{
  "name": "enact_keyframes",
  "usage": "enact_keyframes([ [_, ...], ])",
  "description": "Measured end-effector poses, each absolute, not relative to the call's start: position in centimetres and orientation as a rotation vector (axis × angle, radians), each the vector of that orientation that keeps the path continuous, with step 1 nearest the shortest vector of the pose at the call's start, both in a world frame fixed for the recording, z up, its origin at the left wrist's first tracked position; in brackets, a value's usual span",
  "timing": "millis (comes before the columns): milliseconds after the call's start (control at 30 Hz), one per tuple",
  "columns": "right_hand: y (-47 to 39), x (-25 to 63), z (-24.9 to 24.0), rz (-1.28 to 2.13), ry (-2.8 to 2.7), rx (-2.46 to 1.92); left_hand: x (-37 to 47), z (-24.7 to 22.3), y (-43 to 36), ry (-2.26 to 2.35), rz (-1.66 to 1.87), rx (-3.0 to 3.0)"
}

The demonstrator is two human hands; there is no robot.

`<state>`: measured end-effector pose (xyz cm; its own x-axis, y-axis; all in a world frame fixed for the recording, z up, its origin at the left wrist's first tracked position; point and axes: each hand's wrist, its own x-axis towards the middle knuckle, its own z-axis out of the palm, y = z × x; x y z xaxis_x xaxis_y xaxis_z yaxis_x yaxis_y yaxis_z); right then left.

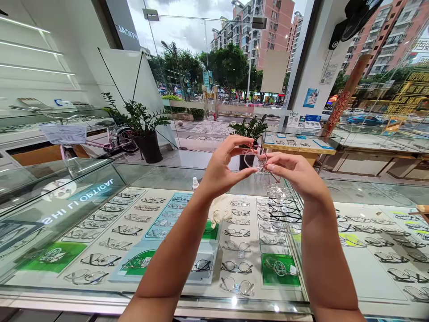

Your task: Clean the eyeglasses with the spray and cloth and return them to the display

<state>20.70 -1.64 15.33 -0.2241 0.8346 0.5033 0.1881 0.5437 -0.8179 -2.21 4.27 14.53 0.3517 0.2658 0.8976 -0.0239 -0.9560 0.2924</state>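
A pale bicycle basket (62, 134) lies far left of the fingers, beyond the counter; a leafy potted plant (147, 120) stands nearer on the same side. Below the fingers, the glass display case (90, 305) extends to both sides, with rows of spectacle frames inside. A small white bottle (195, 183) stands below and left of the fingertips. The left hand (221, 167) pinches the left side of the rose-coloured eyeglasses (261, 162), its fingers above and its thumb below, narrowly parted around the rim. The eyeglasses are suspended between both sets of fingertips, above the case. The right hand (300, 173) grips their right side between thumb and curled fingers; the exact part gripped cannot be told. Nested spectacle frames (284, 212) lie below the right fingers. A display table (295, 143) stands behind them, to the right.
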Motion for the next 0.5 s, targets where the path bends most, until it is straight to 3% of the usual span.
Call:
enact_keyframes([
  [267,-0.3,20.3,14.4,0.762,-1.606,-0.88,-1.0,13.1,5.6,0.373,1.753,2.249],
  [400,1.1,19.9,13.7,0.499,-1.493,-0.948,0.7,11.8,5.8,0.7,2.088,1.832],
  [500,1.4,18.9,13.4,0.204,-1.436,-0.97,1.5,11.7,5.1,0.772,1.853,1.711],
])
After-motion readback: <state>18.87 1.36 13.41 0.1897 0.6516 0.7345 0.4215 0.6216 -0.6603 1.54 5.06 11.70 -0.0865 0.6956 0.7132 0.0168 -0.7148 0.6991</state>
